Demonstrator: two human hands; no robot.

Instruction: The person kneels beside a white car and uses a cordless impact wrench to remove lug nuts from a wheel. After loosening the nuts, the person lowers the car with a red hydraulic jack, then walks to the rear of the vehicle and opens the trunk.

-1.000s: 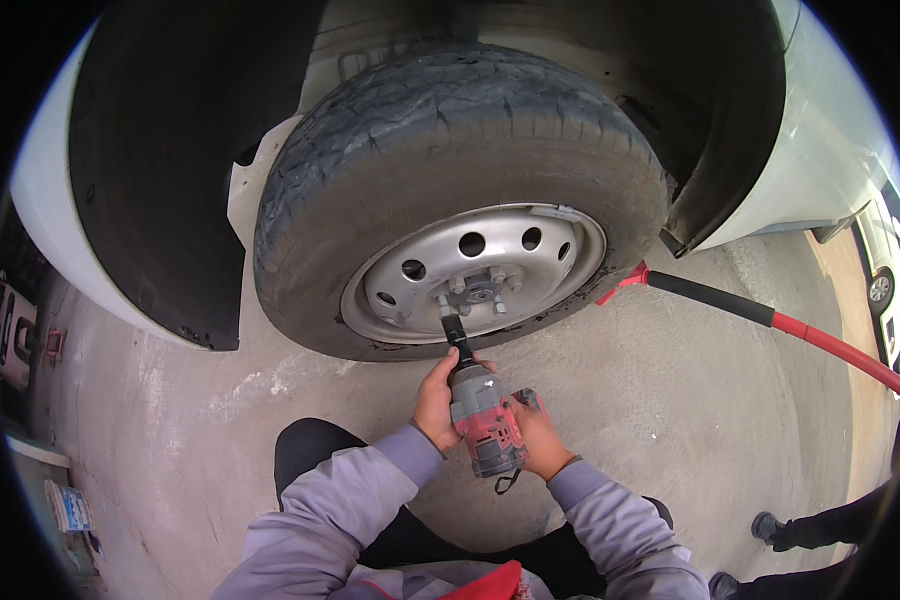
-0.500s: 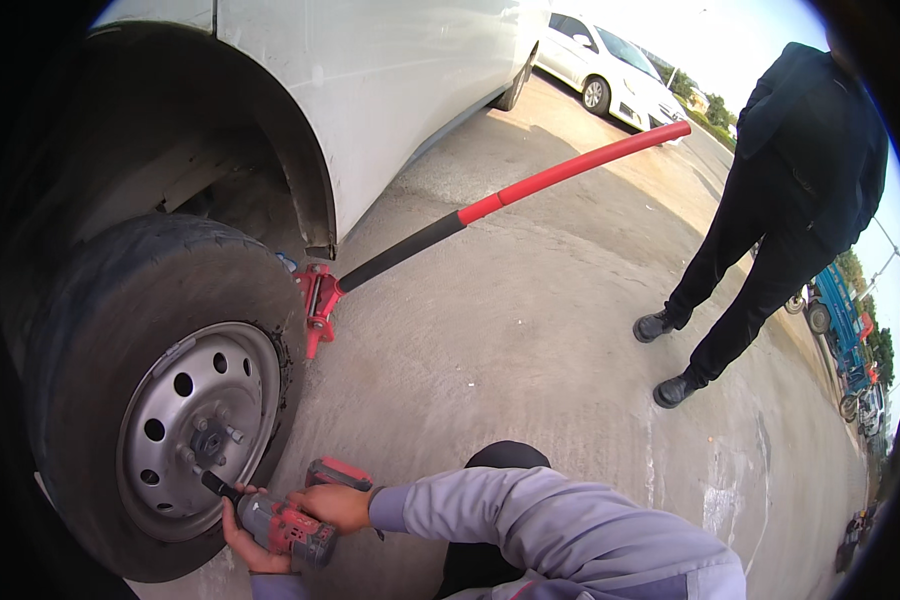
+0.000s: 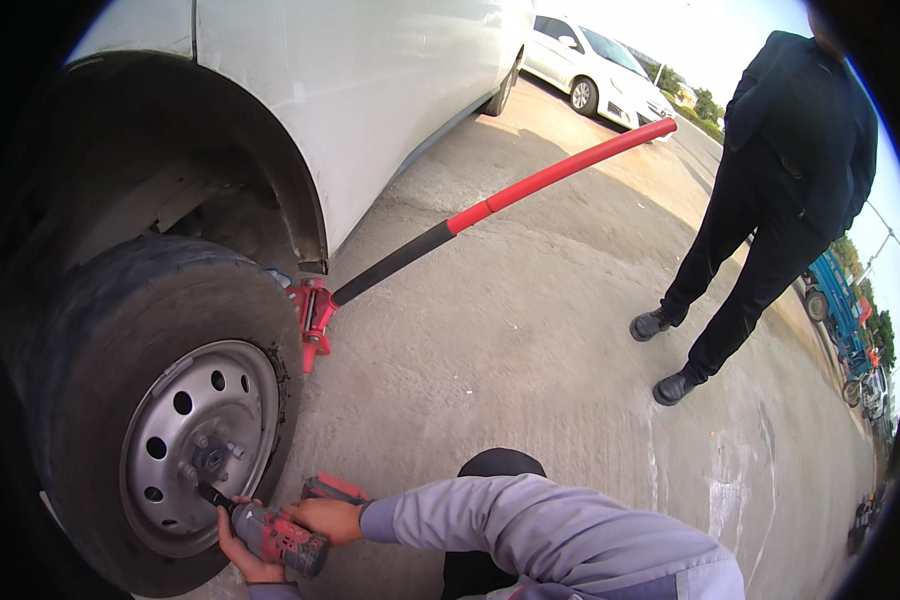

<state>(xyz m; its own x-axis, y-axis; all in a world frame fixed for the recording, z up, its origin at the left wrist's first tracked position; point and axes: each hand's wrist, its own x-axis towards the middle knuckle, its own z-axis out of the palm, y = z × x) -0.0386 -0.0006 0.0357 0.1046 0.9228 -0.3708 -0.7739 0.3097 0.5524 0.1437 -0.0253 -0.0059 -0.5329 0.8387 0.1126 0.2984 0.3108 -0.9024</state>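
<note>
A red and black cordless impact wrench (image 3: 280,540) is in both my hands, its black socket (image 3: 214,496) pointing at the lower part of the steel wheel's hub (image 3: 210,460). My right hand (image 3: 328,519) is closed around the handle, with the red and black battery (image 3: 334,488) just beyond it. From below, my left hand (image 3: 246,552) wraps the front of the tool's body. The socket tip is at or close to a wheel nut; I cannot tell if it is seated. Around the silver rim (image 3: 155,410) is a worn black tire (image 3: 80,420).
A red floor jack (image 3: 315,318) stands beside the tire under the white vehicle (image 3: 300,90). Its long red and black handle (image 3: 530,185) slants up to the right. A person in dark clothes (image 3: 770,190) stands at right. A white car (image 3: 595,70) is parked behind.
The view has shifted slightly, so the wheel and jack appear lower. My hands and the wrench have moved a little beside the hub. Both hands keep their hold.
</note>
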